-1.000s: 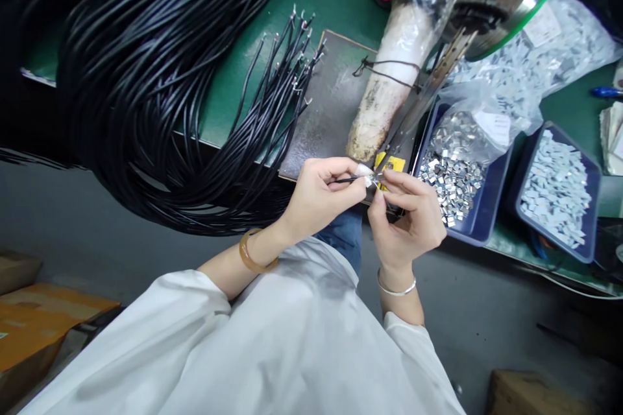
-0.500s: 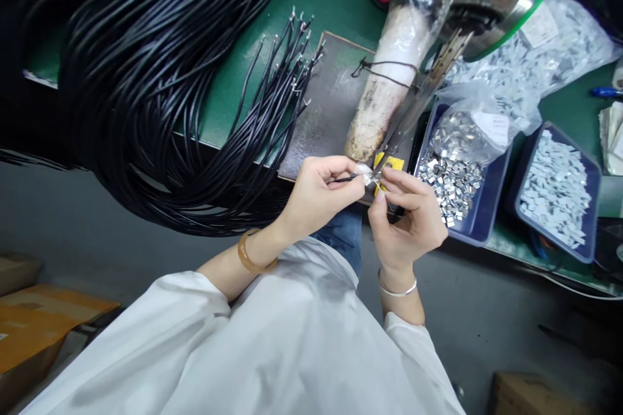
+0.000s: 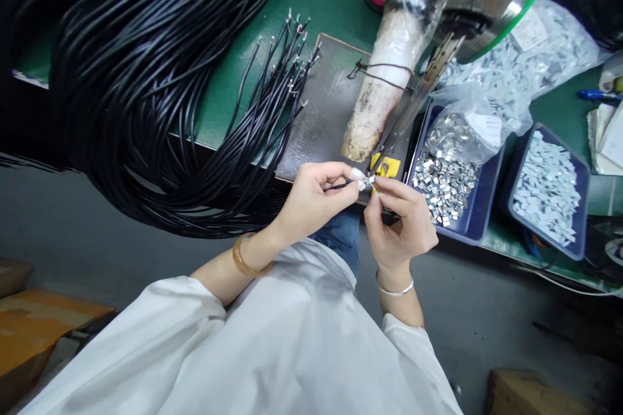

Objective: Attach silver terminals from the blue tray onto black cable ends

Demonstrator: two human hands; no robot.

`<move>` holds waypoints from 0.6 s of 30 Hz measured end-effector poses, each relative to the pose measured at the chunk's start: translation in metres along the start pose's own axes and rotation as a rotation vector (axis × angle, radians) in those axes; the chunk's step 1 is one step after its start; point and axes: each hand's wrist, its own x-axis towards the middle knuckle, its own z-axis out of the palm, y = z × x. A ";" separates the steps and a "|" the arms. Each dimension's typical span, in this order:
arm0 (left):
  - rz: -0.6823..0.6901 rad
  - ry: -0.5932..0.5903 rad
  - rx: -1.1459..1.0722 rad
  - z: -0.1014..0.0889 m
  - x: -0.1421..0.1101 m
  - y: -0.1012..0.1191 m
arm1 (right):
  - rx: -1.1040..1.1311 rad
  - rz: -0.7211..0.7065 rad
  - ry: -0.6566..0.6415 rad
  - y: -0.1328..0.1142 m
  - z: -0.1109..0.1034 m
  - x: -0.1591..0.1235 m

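Observation:
A black cable is pinched between the thumb and fingers of my left hand, its end pointing right. White wrapping covers the tips of that hand's thumb and forefinger. Just beyond them, at the cable end, a small shiny metal clip shows, with a thin white wire below it. My right hand is closed, thumb and forefinger pinching at this clip; its exact grip is partly hidden. Under and behind the fingertips are a yellow patch and the dark metal plate.
Black cables lie bundled at left, stripped ends on the plate. A plastic-wrapped machine part slants down above my hands. At right stand a blue bin of metal clips, another bin of pale pieces, and a bulging clear bag.
My right thumb and forefinger have come closer together at the cable end, and the metal clip shows more clearly there. Both hands remain near the plate's front edge.

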 end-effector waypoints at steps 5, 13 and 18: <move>0.055 -0.064 -0.020 -0.004 -0.004 0.001 | 0.028 0.054 -0.038 0.000 -0.001 0.000; 0.101 -0.064 -0.001 -0.006 -0.004 -0.001 | -0.054 -0.039 0.002 0.001 0.001 -0.001; 0.123 -0.042 0.108 -0.006 -0.003 -0.004 | -0.034 -0.019 -0.016 0.002 0.002 0.001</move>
